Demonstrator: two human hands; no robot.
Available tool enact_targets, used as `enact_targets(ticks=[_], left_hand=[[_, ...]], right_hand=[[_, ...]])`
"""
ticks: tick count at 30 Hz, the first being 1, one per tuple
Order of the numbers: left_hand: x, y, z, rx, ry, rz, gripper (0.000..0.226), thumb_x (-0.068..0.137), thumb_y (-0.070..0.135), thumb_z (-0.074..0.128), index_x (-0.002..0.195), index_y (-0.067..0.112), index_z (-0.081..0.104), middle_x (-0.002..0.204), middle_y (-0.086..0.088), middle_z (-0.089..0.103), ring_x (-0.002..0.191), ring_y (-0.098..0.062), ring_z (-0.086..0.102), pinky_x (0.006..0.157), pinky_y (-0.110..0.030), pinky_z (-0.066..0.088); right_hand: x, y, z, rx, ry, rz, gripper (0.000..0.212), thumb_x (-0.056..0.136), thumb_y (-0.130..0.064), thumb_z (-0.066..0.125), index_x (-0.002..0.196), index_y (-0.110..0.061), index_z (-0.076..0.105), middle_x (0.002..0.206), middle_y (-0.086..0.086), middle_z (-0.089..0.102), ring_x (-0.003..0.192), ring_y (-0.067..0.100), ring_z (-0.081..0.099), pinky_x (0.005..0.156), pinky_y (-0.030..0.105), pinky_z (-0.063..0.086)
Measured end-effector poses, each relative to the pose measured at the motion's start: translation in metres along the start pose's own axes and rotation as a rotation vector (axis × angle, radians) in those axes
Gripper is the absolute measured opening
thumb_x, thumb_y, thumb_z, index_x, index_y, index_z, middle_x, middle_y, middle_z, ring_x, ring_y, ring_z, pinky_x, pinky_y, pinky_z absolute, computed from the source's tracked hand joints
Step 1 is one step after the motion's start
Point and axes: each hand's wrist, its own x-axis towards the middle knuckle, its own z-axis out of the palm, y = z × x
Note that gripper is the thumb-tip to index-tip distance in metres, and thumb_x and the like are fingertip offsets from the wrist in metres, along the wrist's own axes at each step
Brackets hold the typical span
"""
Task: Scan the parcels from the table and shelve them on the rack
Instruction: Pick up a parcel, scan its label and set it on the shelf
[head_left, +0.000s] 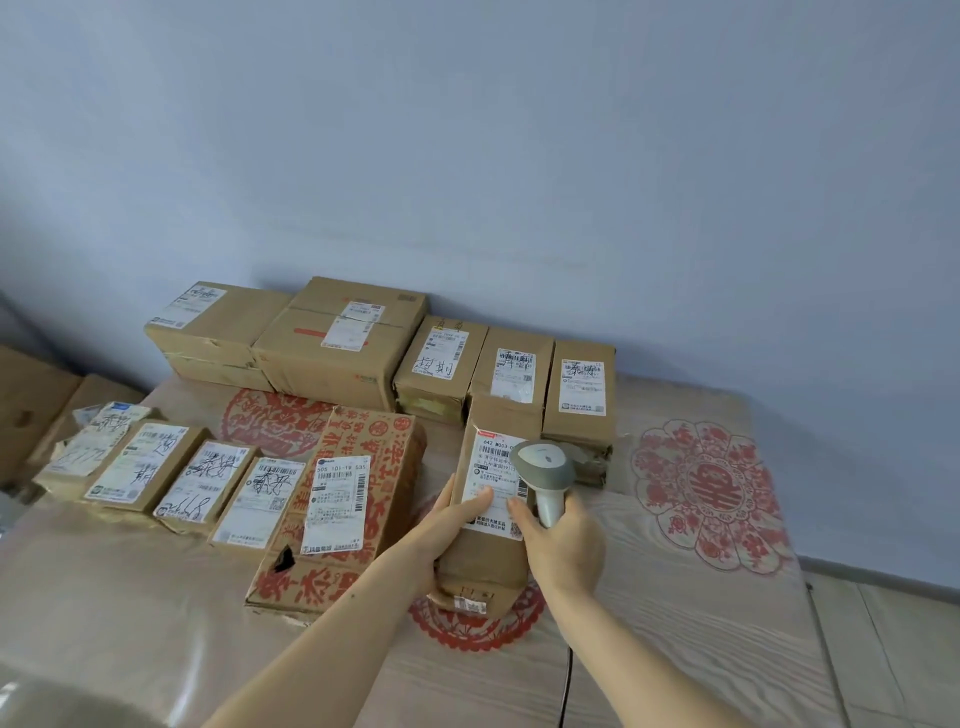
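Left hand (447, 525) fingers clamped on parcel (488, 551), right hand (563, 540) fingers wrapped round scanner (545, 467) above label

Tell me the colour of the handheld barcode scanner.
Pale grey-white; the handheld barcode scanner shows best in the head view, gripped by the right hand.

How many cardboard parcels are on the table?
11 brown cardboard parcels: five in the back row by the wall, four small ones front left, a red-printed box in the middle, and one in the left hand under the grey scanner. More may sit off-frame left.
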Motion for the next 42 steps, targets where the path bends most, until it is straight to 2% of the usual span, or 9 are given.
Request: enact_targets(ticks=[5,8,13,17,22,28,32,37,42], left_hand=[[-0.011,-0.006,0.016,-0.093,0.052,0.041,0.033,0.095,0.046,0.063,0.126,0.039,0.052,0.101,-0.001,0.069,0.084,-0.022,0.066,0.047,-0.027,0.052],[-0.010,-0.011,0.018,-0.121,0.056,0.004,0.042,0.089,0.054,0.067,0.127,0.041,0.056,0.106,-0.004,0.073,0.088,-0.026,0.071,0.055,-0.033,0.055],[-0.014,-0.019,0.013,-0.104,0.036,-0.013,0.057,0.069,0.070,0.077,0.120,0.054,0.055,0.119,-0.004,0.070,0.105,-0.035,0.067,0.088,-0.064,0.050],[-0.023,-0.017,0.010,-0.103,0.005,-0.016,0.053,0.078,0.068,0.071,0.125,0.054,0.050,0.120,-0.004,0.066,0.103,-0.035,0.064,0.072,-0.056,0.053],[-0.026,-0.013,0.009,-0.146,0.023,0.038,0.040,0.087,0.056,0.068,0.124,0.047,0.057,0.113,-0.002,0.069,0.098,-0.030,0.065,0.063,-0.043,0.049],[-0.024,-0.020,0.012,-0.154,0.046,0.079,0.044,0.087,0.057,0.068,0.128,0.048,0.054,0.115,0.000,0.068,0.100,-0.031,0.065,0.064,-0.042,0.050],[-0.031,-0.021,0.013,-0.177,0.022,0.109,0.038,0.089,0.054,0.067,0.125,0.046,0.055,0.111,0.001,0.069,0.095,-0.028,0.066,0.061,-0.038,0.051],[-0.034,-0.022,0.013,-0.234,-0.006,0.119,0.042,0.087,0.055,0.068,0.127,0.045,0.057,0.115,-0.002,0.072,0.103,-0.032,0.068,0.076,-0.049,0.056],[-0.037,-0.022,0.016,-0.269,-0.044,0.150,0.038,0.088,0.054,0.067,0.124,0.045,0.058,0.113,-0.002,0.073,0.101,-0.031,0.069,0.072,-0.046,0.056]], right_hand=[[-0.003,0.008,-0.003,0.005,0.002,0.009,0.038,0.076,-0.050,0.081,0.085,-0.020,0.060,0.072,-0.007,0.064,0.067,0.017,0.063,0.059,0.031,0.046],[-0.006,0.008,-0.006,0.024,0.004,0.011,0.038,0.076,-0.049,0.081,0.083,-0.019,0.059,0.071,-0.007,0.064,0.066,0.015,0.061,0.057,0.030,0.043],[-0.014,0.006,-0.008,0.016,0.020,-0.003,0.037,0.074,-0.050,0.082,0.080,-0.022,0.057,0.069,-0.008,0.064,0.065,0.014,0.063,0.057,0.030,0.045],[-0.020,0.002,-0.009,0.021,0.043,-0.003,0.038,0.074,-0.050,0.082,0.079,-0.021,0.058,0.067,-0.007,0.065,0.064,0.014,0.063,0.057,0.030,0.046],[-0.026,-0.003,-0.010,0.032,0.069,-0.003,0.037,0.074,-0.048,0.083,0.078,-0.020,0.059,0.066,-0.008,0.064,0.063,0.012,0.062,0.055,0.027,0.040],[-0.030,-0.007,-0.016,0.017,0.069,0.008,0.037,0.076,-0.049,0.081,0.081,-0.019,0.059,0.066,-0.009,0.062,0.061,0.009,0.060,0.050,0.024,0.035],[-0.032,-0.010,-0.023,0.033,0.076,0.005,0.035,0.078,-0.046,0.081,0.078,-0.019,0.058,0.065,-0.008,0.063,0.061,0.010,0.060,0.051,0.026,0.039],[-0.034,-0.020,-0.032,0.030,0.092,-0.020,0.035,0.079,-0.045,0.080,0.072,-0.025,0.053,0.064,-0.008,0.061,0.061,0.011,0.059,0.050,0.025,0.036],[-0.032,-0.029,-0.040,-0.007,0.099,-0.054,0.033,0.079,-0.045,0.080,0.074,-0.025,0.055,0.062,-0.010,0.059,0.059,0.006,0.056,0.048,0.023,0.034]])
